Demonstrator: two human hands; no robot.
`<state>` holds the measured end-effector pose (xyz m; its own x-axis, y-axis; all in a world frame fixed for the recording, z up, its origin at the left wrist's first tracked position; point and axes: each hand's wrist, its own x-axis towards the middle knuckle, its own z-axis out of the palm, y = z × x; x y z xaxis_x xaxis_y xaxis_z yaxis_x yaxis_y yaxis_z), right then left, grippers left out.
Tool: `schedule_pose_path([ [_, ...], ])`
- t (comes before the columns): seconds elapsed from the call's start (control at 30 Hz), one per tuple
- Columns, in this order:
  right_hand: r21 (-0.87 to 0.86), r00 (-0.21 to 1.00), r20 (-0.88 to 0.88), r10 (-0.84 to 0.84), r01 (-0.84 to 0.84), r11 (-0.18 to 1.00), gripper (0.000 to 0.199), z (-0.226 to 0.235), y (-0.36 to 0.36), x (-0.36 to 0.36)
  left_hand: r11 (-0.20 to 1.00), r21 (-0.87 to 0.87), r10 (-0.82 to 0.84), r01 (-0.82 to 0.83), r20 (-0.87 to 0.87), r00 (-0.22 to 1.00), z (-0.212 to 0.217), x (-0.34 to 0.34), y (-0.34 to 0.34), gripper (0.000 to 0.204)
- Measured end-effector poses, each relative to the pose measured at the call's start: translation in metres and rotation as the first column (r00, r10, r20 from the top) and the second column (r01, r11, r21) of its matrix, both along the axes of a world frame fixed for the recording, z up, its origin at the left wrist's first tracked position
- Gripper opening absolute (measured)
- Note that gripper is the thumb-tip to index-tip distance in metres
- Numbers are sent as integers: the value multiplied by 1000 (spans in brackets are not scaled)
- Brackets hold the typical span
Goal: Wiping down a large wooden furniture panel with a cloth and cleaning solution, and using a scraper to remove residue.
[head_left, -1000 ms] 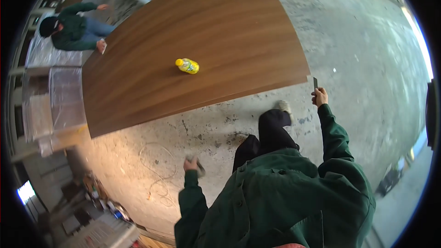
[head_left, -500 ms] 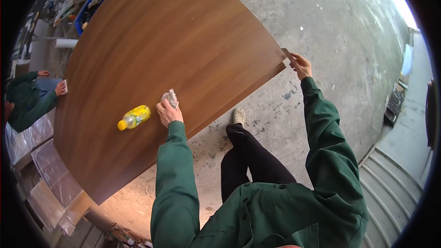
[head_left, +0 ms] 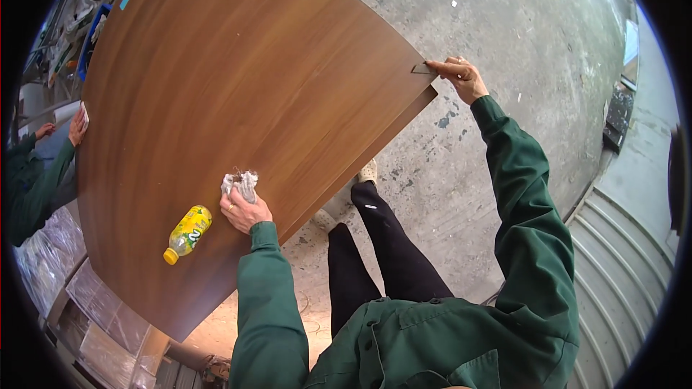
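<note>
My left hand [head_left: 246,212] is closed on a crumpled, greyish-white rag [head_left: 241,182] and rests on a brown wood-grain panel [head_left: 288,94]. To the left of that hand, a clear plastic bottle [head_left: 190,233] with a yellow label and yellow cap lies on its side on the panel. At the panel's right corner, my right hand [head_left: 465,79] pinches a thin, flat, dark-edged strip [head_left: 422,68]; its exact kind is unclear. The strip's end overlaps the panel's surface there.
At the far left edge, a co-worker in a green sleeve [head_left: 43,184] holds a white pad [head_left: 85,115] against the panel. Film-wrapped stacks [head_left: 108,302] stand at the lower left, a blue crate [head_left: 92,42] behind. Grey concrete floor [head_left: 504,21] lies to the right.
My right hand has brought the strip from beside the corner onto the panel's surface. The rag hand appears lower and further left, as the view has shifted. My feet have stepped.
</note>
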<state>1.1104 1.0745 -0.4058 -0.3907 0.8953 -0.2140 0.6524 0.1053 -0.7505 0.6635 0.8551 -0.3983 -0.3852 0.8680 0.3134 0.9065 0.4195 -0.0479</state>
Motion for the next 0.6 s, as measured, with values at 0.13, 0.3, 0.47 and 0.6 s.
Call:
schedule_pose_path([
  [0.13,205,996,43,-77,67,976,33,-5,-10,-3,1000,-17,-23,23,-12,1000,-2,2,2,25],
  [0.3,372,984,54,-168,137,918,37,-15,-22,-11,1000,-22,3,-3,-4,1000,-5,0,0,28],
  [0.47,396,960,35,-278,243,885,44,-17,-35,-21,999,-35,4,-4,5,1000,-6,2,1,29],
  [0.6,375,964,54,-259,221,901,48,-11,-41,-32,1000,-28,0,-1,-3,1000,-7,-1,-1,28],
])
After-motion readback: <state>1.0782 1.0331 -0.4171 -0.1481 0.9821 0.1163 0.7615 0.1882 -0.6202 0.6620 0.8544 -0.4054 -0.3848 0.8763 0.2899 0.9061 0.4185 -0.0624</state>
